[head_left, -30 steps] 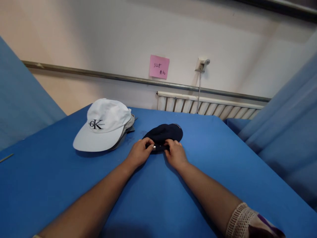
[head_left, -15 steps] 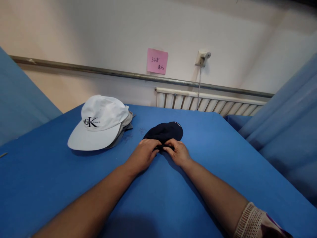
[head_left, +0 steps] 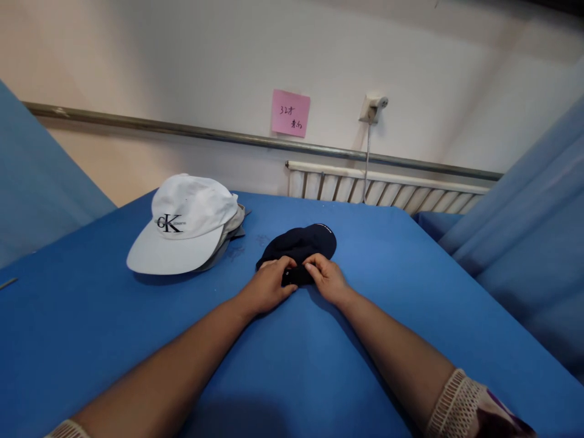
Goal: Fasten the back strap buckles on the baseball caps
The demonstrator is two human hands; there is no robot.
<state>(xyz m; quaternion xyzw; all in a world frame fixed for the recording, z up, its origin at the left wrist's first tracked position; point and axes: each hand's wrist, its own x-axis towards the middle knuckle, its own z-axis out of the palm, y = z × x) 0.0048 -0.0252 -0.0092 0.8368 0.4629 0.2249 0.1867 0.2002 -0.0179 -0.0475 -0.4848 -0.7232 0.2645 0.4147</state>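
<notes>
A dark navy cap (head_left: 301, 243) lies flat on the blue table (head_left: 292, 365) in front of me. My left hand (head_left: 268, 285) and my right hand (head_left: 326, 278) meet at its near edge. Both pinch the cap's black back strap between thumbs and fingers. The fingers of each hand are curled closed on the strap. A white cap with a black logo (head_left: 187, 222) sits to the left on top of grey caps, apart from my hands.
A pink note (head_left: 291, 113), a wall socket with a cord (head_left: 371, 106) and a white radiator (head_left: 378, 190) lie behind the table. Blue cloth (head_left: 524, 231) rises at the right, and more blue cloth at the far left.
My hands drew closer together and slightly toward me on the navy cap's back edge. The small light piece seen between my fingers a second ago is now covered.
</notes>
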